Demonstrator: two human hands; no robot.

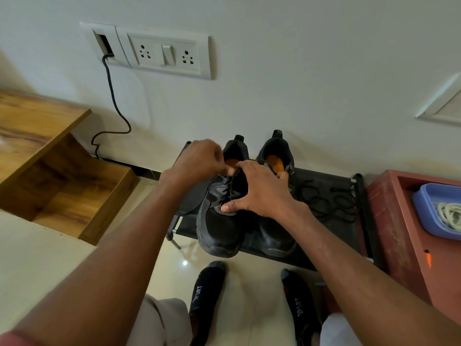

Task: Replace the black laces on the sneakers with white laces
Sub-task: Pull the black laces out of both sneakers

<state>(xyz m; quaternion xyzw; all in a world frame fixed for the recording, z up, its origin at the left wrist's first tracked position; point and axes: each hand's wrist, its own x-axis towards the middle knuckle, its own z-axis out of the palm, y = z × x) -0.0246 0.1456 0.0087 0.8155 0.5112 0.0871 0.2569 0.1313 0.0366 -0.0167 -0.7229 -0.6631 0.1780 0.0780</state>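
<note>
Sitting side by side on a low black rack (324, 186), the two black sneakers pointed their toes toward six o'clock, the left sneaker (219, 228) at nine o'clock of the right sneaker (274, 236). The left hand (199, 158) pinched the black lace (230, 188) near the left sneaker's collar, fingers curled. The right hand (259, 191) lay spread wide across both sneakers, thumb pressing the left one's vamp. A removed black lace (326, 198) lay coiled on the rack at three o'clock. White laces (449, 213) sat in a blue tray (424, 211) further toward three o'clock.
</note>
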